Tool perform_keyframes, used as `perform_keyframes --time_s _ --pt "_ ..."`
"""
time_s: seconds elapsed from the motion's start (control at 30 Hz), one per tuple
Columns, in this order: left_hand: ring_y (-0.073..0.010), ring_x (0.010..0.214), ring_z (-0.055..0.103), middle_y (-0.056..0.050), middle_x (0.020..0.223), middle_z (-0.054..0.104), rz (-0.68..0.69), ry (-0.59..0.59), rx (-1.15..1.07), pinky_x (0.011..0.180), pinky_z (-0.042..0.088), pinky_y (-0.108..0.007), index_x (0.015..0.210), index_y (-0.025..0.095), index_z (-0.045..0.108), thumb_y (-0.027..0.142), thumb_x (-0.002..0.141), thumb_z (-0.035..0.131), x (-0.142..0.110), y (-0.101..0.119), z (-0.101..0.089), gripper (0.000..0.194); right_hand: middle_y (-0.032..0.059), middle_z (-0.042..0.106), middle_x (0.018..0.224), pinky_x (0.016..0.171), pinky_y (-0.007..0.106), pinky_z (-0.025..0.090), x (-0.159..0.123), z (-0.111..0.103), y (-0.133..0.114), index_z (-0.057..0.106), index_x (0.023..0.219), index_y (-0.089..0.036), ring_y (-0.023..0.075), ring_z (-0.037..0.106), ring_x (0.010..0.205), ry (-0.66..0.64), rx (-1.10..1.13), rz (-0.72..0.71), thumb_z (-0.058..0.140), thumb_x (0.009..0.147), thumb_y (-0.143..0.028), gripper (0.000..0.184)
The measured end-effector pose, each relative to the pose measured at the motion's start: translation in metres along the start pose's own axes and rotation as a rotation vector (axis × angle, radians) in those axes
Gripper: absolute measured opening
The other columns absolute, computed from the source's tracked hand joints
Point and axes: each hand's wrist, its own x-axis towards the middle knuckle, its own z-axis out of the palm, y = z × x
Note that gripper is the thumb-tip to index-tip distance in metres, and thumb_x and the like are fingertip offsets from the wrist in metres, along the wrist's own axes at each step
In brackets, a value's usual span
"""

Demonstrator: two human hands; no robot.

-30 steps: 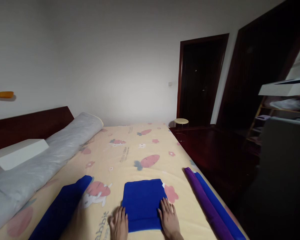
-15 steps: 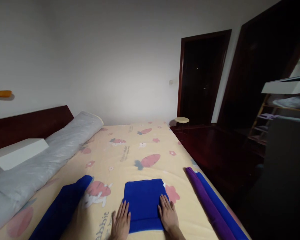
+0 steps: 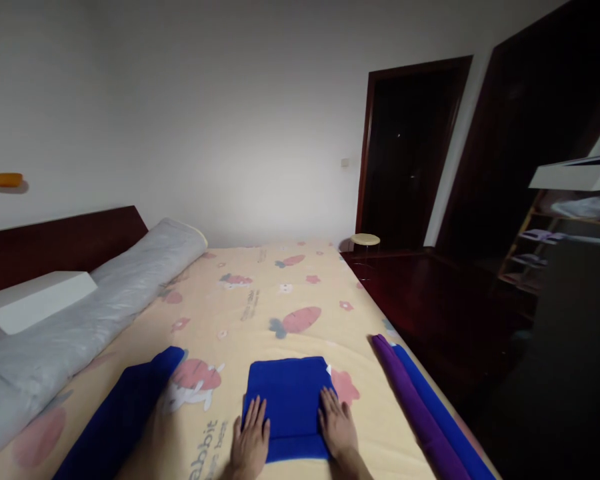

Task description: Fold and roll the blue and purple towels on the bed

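Observation:
A blue cloth (image 3: pixel 290 400), folded into a flat rectangle, lies on the patterned bedsheet (image 3: pixel 260 320) in front of me. A small white tag sticks out at its upper right corner. My left hand (image 3: pixel 251 437) rests flat on the cloth's left edge, fingers stretched out. On the right edge lies my right hand (image 3: pixel 337 423), also flat with its fingers extended. Neither hand grips anything.
Another blue cloth (image 3: pixel 125 413) lies at the left. Along the bed's right edge are a purple cloth (image 3: pixel 415 400) and a blue one (image 3: pixel 440 413). A grey roll (image 3: pixel 105 313) and white box (image 3: pixel 45 300) lie by the headboard (image 3: pixel 65 240). A stool (image 3: pixel 365 239) stands beyond.
My left hand has slid slightly right, further onto the folded cloth's left edge. My right hand stays nearly in place on the right edge.

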Motion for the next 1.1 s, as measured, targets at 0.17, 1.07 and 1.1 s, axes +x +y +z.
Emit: perform_keyframes --time_s 0.17,1.07,1.1 --pt "-0.0244 0.132 0.048 -0.005 0.145 0.050 0.000 0.179 0.089 0.107 0.037 -0.052 0.137 0.029 0.049 0.029 0.094 0.034 -0.001 -0.022 0.001 0.045 0.0117 0.036 0.152 0.113 0.058 0.023 -0.009 -0.007 0.030 0.047 0.142 -0.018 0.0309 0.030 0.141 0.121 -0.049 0.055 0.035 0.095 -0.040 0.053" --pt "-0.0188 0.118 0.058 0.002 0.118 0.069 0.022 0.148 -0.071 0.104 0.044 -0.039 0.112 0.035 0.069 -0.004 0.068 0.042 -0.055 -0.016 -0.011 0.064 0.0082 0.063 0.126 0.100 0.042 0.036 -0.074 -0.005 0.026 0.064 0.111 -0.024 0.0253 0.058 0.114 0.272 0.016 -0.266 0.048 0.086 -0.017 0.031" --pt "-0.0184 0.116 0.059 0.002 0.117 0.070 0.017 0.128 -0.082 0.103 0.044 -0.038 0.112 0.034 0.069 -0.003 0.069 0.043 -0.054 -0.015 -0.015 0.063 0.0077 0.065 0.122 0.099 0.041 0.036 -0.072 -0.006 0.025 0.064 0.108 -0.024 0.0249 0.059 0.109 0.284 0.012 -0.267 0.048 0.084 -0.015 0.029"
